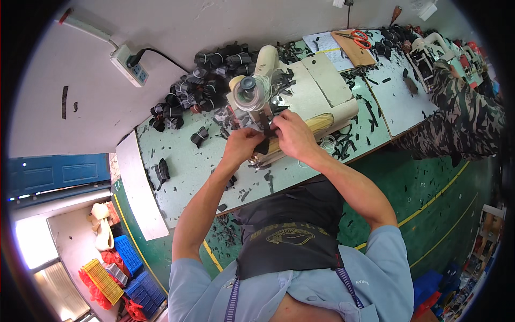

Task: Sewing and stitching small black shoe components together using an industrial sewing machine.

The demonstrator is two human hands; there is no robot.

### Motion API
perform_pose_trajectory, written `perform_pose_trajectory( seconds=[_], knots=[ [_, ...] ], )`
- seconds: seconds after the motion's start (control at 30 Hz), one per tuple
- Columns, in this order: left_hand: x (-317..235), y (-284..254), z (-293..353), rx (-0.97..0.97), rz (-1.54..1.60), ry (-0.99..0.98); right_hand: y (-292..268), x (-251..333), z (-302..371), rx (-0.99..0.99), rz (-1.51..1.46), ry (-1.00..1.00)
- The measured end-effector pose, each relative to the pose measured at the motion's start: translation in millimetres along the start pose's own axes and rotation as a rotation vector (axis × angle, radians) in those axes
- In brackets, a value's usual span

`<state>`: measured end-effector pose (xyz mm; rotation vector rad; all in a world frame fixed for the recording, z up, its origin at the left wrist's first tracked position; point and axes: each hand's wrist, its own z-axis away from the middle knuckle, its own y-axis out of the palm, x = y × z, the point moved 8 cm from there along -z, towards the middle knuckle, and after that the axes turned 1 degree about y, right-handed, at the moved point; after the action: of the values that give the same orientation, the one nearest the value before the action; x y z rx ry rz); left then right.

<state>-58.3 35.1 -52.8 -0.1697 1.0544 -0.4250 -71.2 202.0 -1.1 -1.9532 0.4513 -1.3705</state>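
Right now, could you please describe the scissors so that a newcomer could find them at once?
Follow the long pale green workbench past the cream sewing machine to its far end. There a brown board lies beside a sheet of paper, and the scissors rest on the board. Their red-orange handles are the only bright thing among the black scraps.

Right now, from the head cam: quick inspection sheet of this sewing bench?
Surface: pale green worktable, strewn with black offcuts.
Job's things: cream sewing machine with a spool of pale thread at its head; small black fabric piece under the needle end.
Clutter: pile of black and grey pieces behind the machine; red-handled scissors and papers at the far end.
Hands: left hand and right hand both pinch the black fabric piece.
Cables: black cord into a white power strip on the wall.
Surroundings: green floor with yellow lines; blue and yellow crates; a person's camouflage sleeve at the next station.
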Motion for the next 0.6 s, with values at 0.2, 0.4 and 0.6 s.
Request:
perform_pose_trajectory(
  seconds=[0.2, 0.4, 0.6],
  knots=[
    [8, -14, 9, 0.014, 0.161, 0.004, -12, -17, 7, 0.060, -0.070, 0.208],
    [0, -4, -3, -0.063, -0.062, 0.029, -5, 3, 5, -0.017, 0.000, -0.086],
    [14, -14, 3, -0.031, 0.232, 0.184, -7, -5, 2, 0.007, 0.007, 0.120]
  ],
)
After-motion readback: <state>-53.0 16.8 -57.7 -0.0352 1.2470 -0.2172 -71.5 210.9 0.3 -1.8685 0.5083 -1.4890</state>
